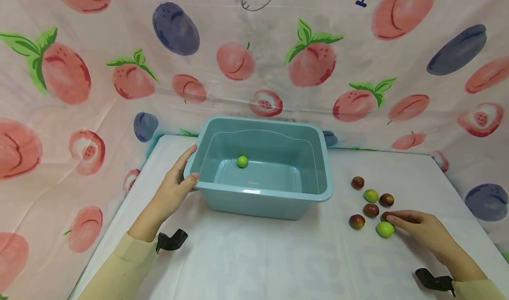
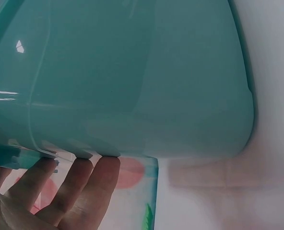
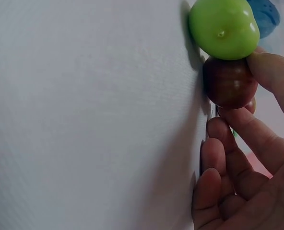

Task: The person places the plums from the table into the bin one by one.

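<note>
A light blue plastic tub (image 1: 262, 194) stands on the table, with one green plum (image 1: 242, 161) on its floor. At its left end my left hand (image 1: 176, 180) grips the rim, thumb at the near corner; in the left wrist view the fingertips (image 2: 106, 165) touch the outer wall below the rim. On the right, my right hand (image 1: 425, 229) pinches a dark red plum (image 3: 230, 84) between thumb and index finger, the other fingers curled loosely. A green plum (image 3: 223, 28) touches it.
Around the right hand lie several dark red plums (image 1: 357, 222) and another green plum (image 1: 371, 196). A fruit-patterned cloth (image 1: 238, 101) hangs behind the white-covered table (image 1: 254, 256). Black wrist devices (image 1: 172, 240) sit at both cuffs.
</note>
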`<state>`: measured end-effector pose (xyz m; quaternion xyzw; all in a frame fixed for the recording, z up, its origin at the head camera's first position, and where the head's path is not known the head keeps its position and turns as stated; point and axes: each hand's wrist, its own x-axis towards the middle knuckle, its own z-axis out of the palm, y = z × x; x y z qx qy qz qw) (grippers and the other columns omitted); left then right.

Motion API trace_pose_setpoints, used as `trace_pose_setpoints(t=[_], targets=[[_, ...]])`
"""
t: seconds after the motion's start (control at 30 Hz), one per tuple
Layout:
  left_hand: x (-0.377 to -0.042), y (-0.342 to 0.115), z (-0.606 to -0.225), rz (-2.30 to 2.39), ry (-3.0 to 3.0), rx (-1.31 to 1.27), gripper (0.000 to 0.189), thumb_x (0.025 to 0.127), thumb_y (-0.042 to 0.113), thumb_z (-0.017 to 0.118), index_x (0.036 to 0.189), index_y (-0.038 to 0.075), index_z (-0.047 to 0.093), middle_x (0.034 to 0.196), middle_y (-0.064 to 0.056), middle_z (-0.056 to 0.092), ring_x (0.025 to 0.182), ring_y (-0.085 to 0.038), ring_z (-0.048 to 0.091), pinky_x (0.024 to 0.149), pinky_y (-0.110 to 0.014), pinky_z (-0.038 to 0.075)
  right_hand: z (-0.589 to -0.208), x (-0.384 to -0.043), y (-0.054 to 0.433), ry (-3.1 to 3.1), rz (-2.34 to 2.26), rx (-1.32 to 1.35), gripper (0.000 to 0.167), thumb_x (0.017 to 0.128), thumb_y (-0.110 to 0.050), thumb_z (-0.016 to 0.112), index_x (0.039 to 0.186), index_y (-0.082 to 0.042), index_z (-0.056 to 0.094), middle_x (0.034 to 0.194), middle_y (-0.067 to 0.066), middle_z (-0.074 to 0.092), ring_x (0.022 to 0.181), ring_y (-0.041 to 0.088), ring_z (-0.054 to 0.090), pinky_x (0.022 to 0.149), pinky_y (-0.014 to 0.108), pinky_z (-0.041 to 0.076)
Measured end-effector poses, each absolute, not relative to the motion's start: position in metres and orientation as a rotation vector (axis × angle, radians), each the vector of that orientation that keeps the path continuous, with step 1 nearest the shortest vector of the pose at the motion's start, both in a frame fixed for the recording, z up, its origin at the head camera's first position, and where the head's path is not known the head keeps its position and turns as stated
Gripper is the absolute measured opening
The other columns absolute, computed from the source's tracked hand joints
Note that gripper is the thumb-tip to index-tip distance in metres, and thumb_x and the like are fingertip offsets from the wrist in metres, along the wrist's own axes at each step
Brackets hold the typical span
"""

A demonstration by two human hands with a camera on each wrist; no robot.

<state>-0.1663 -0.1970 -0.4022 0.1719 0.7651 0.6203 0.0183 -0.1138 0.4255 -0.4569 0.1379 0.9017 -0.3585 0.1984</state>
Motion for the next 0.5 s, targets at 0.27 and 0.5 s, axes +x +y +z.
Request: trace_pose_setpoints(t=[0.27, 0.5], targets=[[-0.1666, -0.1953, -0.4009, 1.934, 2.386, 0.491, 0.066, 0.099, 0.013, 0.048, 0.154, 0.036, 0.02, 0.158, 0.004, 0.017, 0.135, -0.029, 0.035, 0.085, -0.036, 0.053, -0.4591, -0.1124, 0.4279, 2.539, -1.01, 0.411, 0.092, 0.084, -0.07, 0.055, 0.138, 0.003, 0.047, 0.142, 0.032, 0.037, 0.128, 0.051, 0.029, 0.093, 0.068, 0.033], [-0.1632, -0.1986, -0.399, 1.932, 2.379, 0.47, 0.067, 0.098, 0.012, 0.049, 0.154, 0.036, 0.021, 0.154, -0.007, 0.028, 0.13, -0.035, 0.042, 0.083, -0.035, 0.054, -0.4549, -0.1113, 0.4287, 2.566, -1.014, 0.392, 0.089, 0.085, -0.068, 0.055, 0.137, 0.004, 0.048, 0.138, 0.029, 0.044, 0.121, 0.045, 0.041, 0.085, 0.05, 0.048]])
